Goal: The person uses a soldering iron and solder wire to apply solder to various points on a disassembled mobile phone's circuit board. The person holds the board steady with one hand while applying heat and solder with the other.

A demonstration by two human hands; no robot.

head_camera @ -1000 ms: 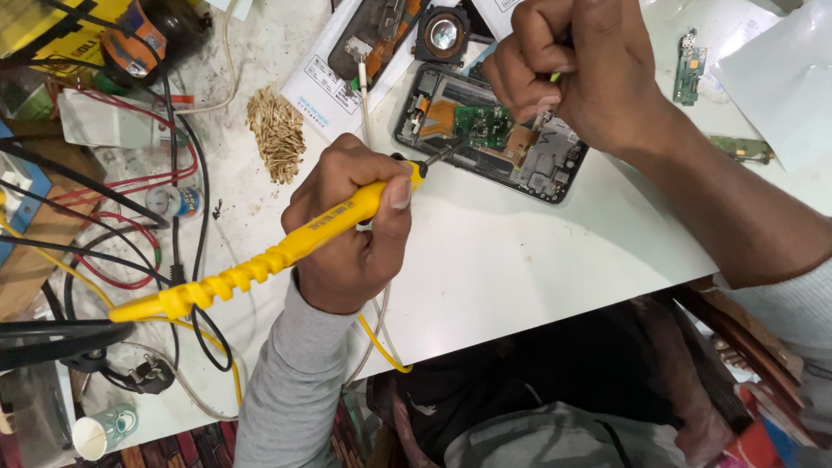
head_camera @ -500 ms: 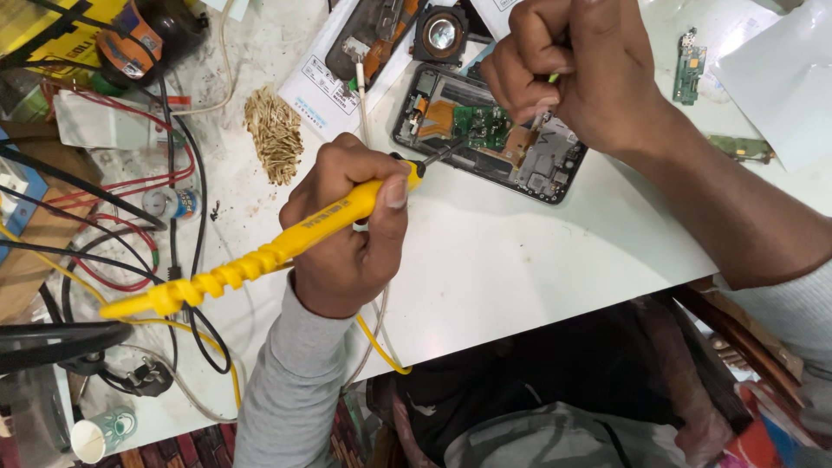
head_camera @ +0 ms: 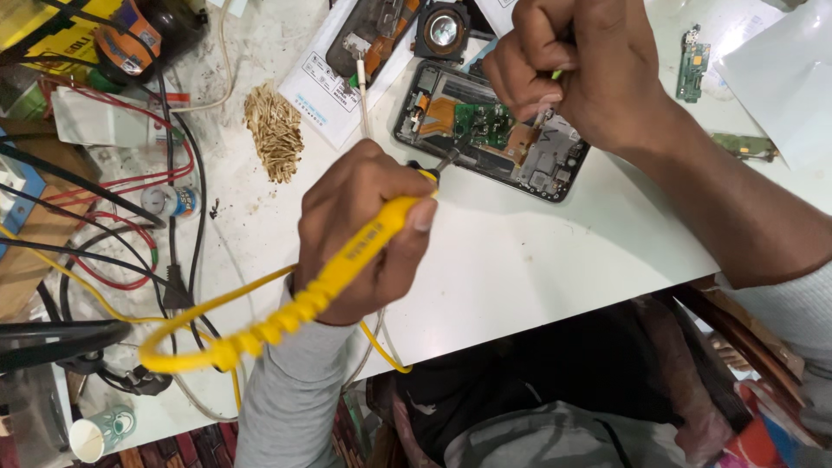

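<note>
The left hand (head_camera: 364,234) is wrapped firmly round the yellow soldering iron (head_camera: 351,260), its dark tip reaching into the opened phone (head_camera: 490,134) that lies back-off on the white table (head_camera: 537,260), just above that hand. The right hand (head_camera: 576,74) hovers over the phone's upper edge, fingers pinched narrowly on a thin tool (head_camera: 544,108) with a yellowish end; what its point holds is too small to tell. To do this step well, the iron's tip should touch only the intended joint beside the green circuit board (head_camera: 478,121) and stay clear of the orange ribbon cable (head_camera: 442,113). The left hand would steady better with its heel resting on the table, and the iron's yellow cord (head_camera: 199,316) should hang slack so it does not tug. Contact is best kept brief, judging by how crowded the parts sit.
</note>
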